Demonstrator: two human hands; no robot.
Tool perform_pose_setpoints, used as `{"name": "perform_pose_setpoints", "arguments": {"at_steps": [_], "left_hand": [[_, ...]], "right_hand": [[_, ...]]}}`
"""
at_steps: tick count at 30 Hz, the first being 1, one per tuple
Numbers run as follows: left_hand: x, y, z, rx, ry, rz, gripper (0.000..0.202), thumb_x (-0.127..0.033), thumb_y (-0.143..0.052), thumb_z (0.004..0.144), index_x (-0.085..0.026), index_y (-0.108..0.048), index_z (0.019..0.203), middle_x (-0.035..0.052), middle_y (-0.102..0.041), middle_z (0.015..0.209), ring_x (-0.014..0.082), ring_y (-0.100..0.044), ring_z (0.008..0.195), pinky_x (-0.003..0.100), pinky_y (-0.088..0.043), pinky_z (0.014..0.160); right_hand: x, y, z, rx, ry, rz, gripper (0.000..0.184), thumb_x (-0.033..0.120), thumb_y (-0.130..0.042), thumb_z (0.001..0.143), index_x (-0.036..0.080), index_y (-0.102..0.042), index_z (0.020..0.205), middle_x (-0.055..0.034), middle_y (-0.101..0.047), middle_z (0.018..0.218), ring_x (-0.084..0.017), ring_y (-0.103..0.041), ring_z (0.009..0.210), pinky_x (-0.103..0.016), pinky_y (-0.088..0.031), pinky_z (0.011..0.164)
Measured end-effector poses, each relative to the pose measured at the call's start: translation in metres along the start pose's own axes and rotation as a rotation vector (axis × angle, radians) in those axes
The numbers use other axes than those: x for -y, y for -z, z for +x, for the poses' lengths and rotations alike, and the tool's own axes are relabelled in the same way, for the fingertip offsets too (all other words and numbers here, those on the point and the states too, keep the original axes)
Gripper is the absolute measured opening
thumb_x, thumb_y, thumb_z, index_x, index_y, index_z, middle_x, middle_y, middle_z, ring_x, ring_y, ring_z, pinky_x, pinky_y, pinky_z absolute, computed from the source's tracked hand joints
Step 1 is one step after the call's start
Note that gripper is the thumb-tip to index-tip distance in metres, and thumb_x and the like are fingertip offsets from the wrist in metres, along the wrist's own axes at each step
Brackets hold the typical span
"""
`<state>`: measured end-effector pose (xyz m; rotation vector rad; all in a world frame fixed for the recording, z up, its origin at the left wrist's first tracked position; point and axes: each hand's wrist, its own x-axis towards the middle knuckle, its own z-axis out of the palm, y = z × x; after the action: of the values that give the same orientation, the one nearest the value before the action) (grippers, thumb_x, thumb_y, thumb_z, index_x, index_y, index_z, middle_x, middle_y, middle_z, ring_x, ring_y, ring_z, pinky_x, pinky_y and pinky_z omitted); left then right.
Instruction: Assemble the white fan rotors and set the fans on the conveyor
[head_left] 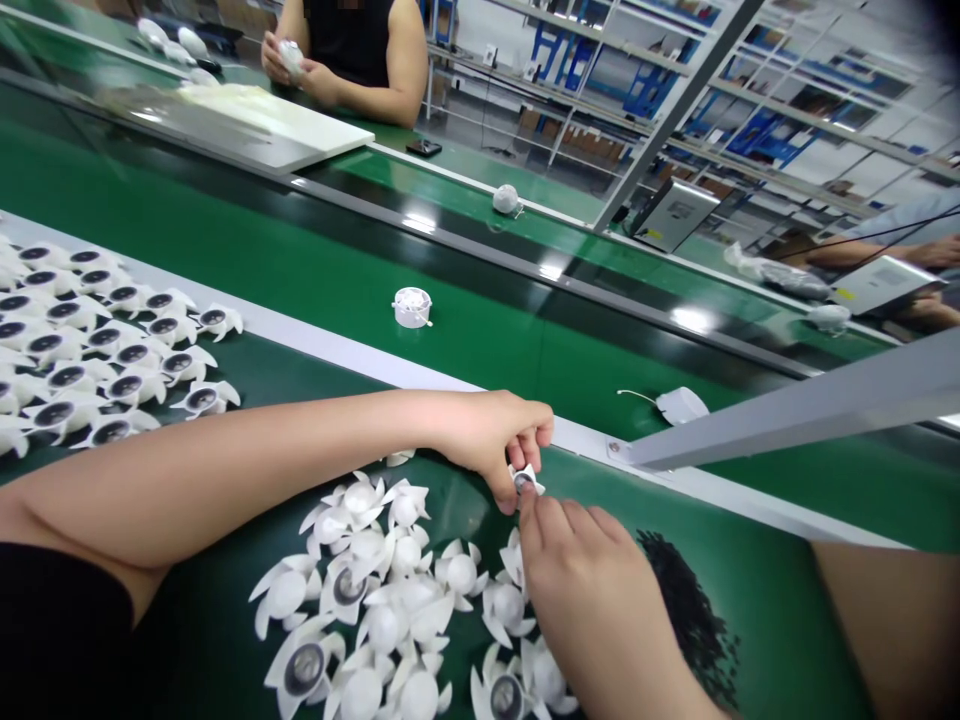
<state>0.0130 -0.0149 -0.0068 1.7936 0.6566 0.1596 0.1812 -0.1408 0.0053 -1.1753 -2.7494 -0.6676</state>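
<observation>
1. Left hand (501,436) pinches a small white plastic bladed wheel (526,476) near the far-right edge of the white wheel pile (394,605).
2. Right hand (589,585) touches it; whether pinching, I cannot tell.

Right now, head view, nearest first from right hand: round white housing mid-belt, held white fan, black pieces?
1. Held white fan: between left hand and right hand.
2. Black pieces: pile to the right.
3. Round white housing: ahead and left, on green belt.
</observation>
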Motion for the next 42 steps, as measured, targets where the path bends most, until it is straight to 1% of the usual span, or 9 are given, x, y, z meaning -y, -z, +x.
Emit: {"name": "perform_pose_setpoints", "arguments": {"at_steps": [7, 10, 13, 19, 22, 25, 32, 38, 42], "left_hand": [[0.002, 0.0, 0.0, 0.004, -0.012, -0.008, 0.07, -0.015, -0.092, 0.048, -0.021, -0.051, 0.103, 0.0019, -0.072, 0.104, 0.0185, -0.068, 0.09, 0.029, -0.051, 0.073], [0.0, 0.0, 0.0, 0.012, -0.015, 0.011, 0.07, -0.014, -0.091, 0.049, -0.021, -0.05, 0.105, 0.0021, -0.071, 0.103, 0.0182, -0.067, 0.091, 0.029, -0.052, 0.075], [-0.002, 0.001, -0.002, 0.008, -0.016, 0.04, 0.068, -0.015, -0.09, 0.05, -0.021, -0.05, 0.105, 0.0015, -0.071, 0.102, 0.0174, -0.066, 0.09, 0.029, -0.051, 0.076], [-0.003, 0.001, -0.003, 0.008, -0.026, 0.091, 0.066, -0.017, -0.09, 0.051, -0.021, -0.051, 0.104, 0.0013, -0.071, 0.104, 0.0174, -0.065, 0.09, 0.028, -0.05, 0.075], [-0.002, 0.0, -0.003, 0.007, -0.026, 0.106, 0.067, -0.018, -0.09, 0.051, -0.021, -0.053, 0.106, 0.0014, -0.07, 0.106, 0.0172, -0.065, 0.091, 0.027, -0.049, 0.074], [-0.001, 0.001, -0.002, 0.011, -0.021, 0.101, 0.066, -0.019, -0.09, 0.05, -0.021, -0.055, 0.107, 0.0012, -0.069, 0.106, 0.0168, -0.064, 0.092, 0.027, -0.05, 0.075], [-0.002, 0.005, -0.003, 0.06, -0.004, 0.04, 0.07, -0.032, -0.092, 0.051, -0.02, -0.058, 0.111, 0.004, -0.068, 0.112, 0.0174, -0.064, 0.095, 0.027, -0.052, 0.078], [-0.006, 0.001, -0.002, -0.006, 0.057, -0.045, 0.038, -0.027, -0.078, 0.074, -0.016, -0.061, 0.106, 0.0051, -0.071, 0.099, 0.0156, -0.067, 0.09, 0.028, -0.052, 0.082], [-0.008, 0.0, -0.001, -0.009, 0.07, -0.026, 0.036, -0.02, -0.079, 0.071, -0.016, -0.062, 0.103, 0.0057, -0.071, 0.103, 0.0155, -0.067, 0.089, 0.025, -0.052, 0.076]], "right_hand": [[-0.056, 0.011, -0.007, 0.041, -0.182, 0.072, 0.022, 0.019, -0.05, 0.092, 0.017, -0.071, 0.086, -0.0054, -0.066, 0.07, -0.02, -0.059, 0.051, -0.034, -0.04, 0.05], [-0.075, -0.004, -0.004, -0.016, -0.251, 0.251, 0.026, 0.023, -0.046, 0.095, 0.017, -0.071, 0.101, -0.011, -0.07, 0.1, -0.023, -0.068, 0.078, -0.034, -0.051, 0.066], [-0.088, -0.029, 0.015, -0.034, -0.326, 0.308, 0.031, 0.023, -0.048, 0.094, 0.013, -0.07, 0.114, -0.0176, -0.059, 0.127, -0.029, -0.06, 0.116, -0.04, -0.05, 0.096], [-0.106, -0.071, 0.083, 0.574, -0.877, -0.085, 0.052, 0.013, -0.043, 0.093, 0.016, -0.051, 0.144, -0.0197, -0.034, 0.156, -0.04, -0.027, 0.146, -0.057, -0.03, 0.113], [-0.116, -0.085, 0.104, 0.684, -1.063, -0.124, 0.045, 0.013, -0.039, 0.095, 0.012, -0.06, 0.135, -0.0263, -0.045, 0.145, -0.045, -0.038, 0.138, -0.064, -0.036, 0.102], [-0.119, -0.088, 0.106, 0.722, -1.073, -0.114, 0.042, 0.013, -0.038, 0.096, 0.013, -0.065, 0.128, -0.0251, -0.054, 0.132, -0.038, -0.054, 0.123, -0.052, -0.046, 0.091], [-0.107, -0.071, 0.089, 0.655, -0.93, -0.129, 0.038, 0.012, -0.039, 0.095, 0.011, -0.067, 0.12, -0.0227, -0.053, 0.131, -0.035, -0.045, 0.125, -0.045, -0.041, 0.094], [-0.117, -0.053, 0.088, 0.578, -0.922, 0.002, 0.03, 0.019, -0.052, 0.088, 0.012, -0.063, 0.115, -0.023, -0.059, 0.12, -0.036, -0.056, 0.113, -0.048, -0.046, 0.089], [-0.111, -0.021, 0.064, 0.184, -0.872, 0.556, 0.053, 0.047, -0.064, 0.084, 0.02, -0.046, 0.125, -0.0131, -0.065, 0.114, -0.026, -0.065, 0.099, -0.039, -0.054, 0.083]]}}
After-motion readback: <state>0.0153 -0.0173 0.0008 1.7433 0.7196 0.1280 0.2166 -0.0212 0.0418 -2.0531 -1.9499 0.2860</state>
